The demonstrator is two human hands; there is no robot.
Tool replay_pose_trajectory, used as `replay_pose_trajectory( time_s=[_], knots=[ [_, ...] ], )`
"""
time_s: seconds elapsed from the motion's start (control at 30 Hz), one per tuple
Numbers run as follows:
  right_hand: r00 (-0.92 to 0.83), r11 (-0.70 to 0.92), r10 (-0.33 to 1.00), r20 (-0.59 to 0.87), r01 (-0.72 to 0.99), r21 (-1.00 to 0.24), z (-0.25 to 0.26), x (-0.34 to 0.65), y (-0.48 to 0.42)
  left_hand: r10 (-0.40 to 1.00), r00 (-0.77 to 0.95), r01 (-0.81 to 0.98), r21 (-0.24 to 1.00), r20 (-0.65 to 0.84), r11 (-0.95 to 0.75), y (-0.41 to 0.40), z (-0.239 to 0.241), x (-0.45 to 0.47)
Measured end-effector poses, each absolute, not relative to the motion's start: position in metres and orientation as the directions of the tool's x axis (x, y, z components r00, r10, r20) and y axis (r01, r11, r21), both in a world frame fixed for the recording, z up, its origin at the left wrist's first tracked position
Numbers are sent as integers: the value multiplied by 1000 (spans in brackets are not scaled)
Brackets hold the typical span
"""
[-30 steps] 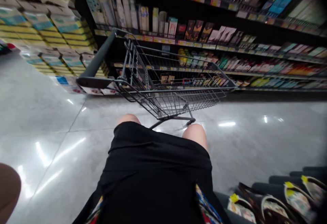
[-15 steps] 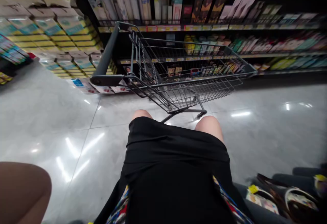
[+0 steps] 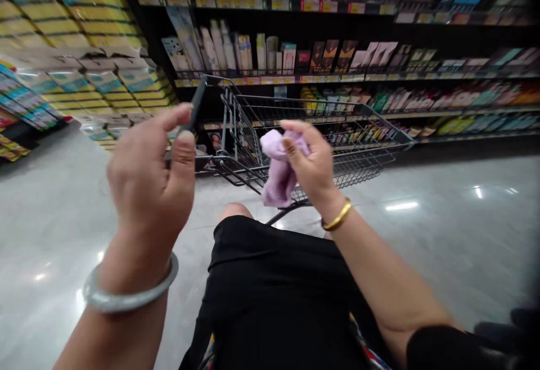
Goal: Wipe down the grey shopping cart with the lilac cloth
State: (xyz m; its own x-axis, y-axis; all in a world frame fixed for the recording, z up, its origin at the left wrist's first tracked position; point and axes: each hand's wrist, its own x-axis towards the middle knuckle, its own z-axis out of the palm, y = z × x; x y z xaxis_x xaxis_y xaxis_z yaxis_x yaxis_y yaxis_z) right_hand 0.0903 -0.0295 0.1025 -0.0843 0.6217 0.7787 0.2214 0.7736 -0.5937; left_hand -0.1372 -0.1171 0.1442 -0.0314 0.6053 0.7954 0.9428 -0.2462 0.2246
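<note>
My right hand is closed around a crumpled lilac cloth, which hangs below the fingers in front of the cart basket. A gold bangle circles that wrist. Raised on the left is my left hand, with a pale bangle at its wrist. Its thumb and index finger stand apart, and I see nothing between them; the other fingers are mostly hidden. Behind this hand is the handle of a grey wire shopping cart; I cannot tell whether they touch.
Shelves of bottles, boxes and tubes run along the far side. Stacked yellow packs stand at the left. My lap in black clothing fills the lower middle, above a shiny grey floor.
Both hands have come up into view, the right one with the lilac cloth. The view has tilted up, showing a higher shelf.
</note>
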Motion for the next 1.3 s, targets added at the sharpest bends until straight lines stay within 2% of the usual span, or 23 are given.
replay_pose_trajectory(
  time_s=[0.07,0.17,0.27,0.37,0.53,0.67,0.73,0.87,0.93,1.0,1.07,1.2,1.3],
  knots=[
    [-141,758,645,751,248,-603,88,57,-18,666,-1,978,138,746,-154,-102,135,-145],
    [-311,791,610,729,300,-534,64,21,-7,770,54,997,11,636,-78,-82,110,-161],
    [-456,798,599,658,403,-448,44,16,0,762,91,996,-74,641,-56,-73,90,-169],
    [-471,769,634,614,473,-431,34,26,6,738,87,994,-110,669,-17,-73,82,-167],
    [-313,720,692,650,360,-593,50,9,0,738,65,997,-68,671,-26,-76,83,-159],
    [-271,780,625,732,255,-571,63,-13,-9,726,66,998,-39,685,-53,-79,81,-157],
    [-305,781,624,720,263,-566,58,-8,-7,718,67,997,-20,692,-73,-80,81,-157],
    [-364,734,677,640,402,-548,44,16,0,718,65,997,-20,693,-72,-83,83,-152],
    [-330,727,683,651,390,-565,52,18,-6,716,62,998,-24,695,-63,-84,83,-147],
    [-272,755,653,707,308,-579,70,11,-21,703,69,997,-28,708,-70,-86,81,-141],
    [-269,820,569,777,253,-514,89,1,-38,676,86,995,-35,732,-89,-89,78,-135],
    [-329,899,415,848,290,-327,93,2,-57,663,140,988,-56,735,-146,-99,76,-123],
    [-284,887,423,860,324,-329,75,26,-54,708,199,967,-20,678,-253,-109,84,-118]
  ],
)
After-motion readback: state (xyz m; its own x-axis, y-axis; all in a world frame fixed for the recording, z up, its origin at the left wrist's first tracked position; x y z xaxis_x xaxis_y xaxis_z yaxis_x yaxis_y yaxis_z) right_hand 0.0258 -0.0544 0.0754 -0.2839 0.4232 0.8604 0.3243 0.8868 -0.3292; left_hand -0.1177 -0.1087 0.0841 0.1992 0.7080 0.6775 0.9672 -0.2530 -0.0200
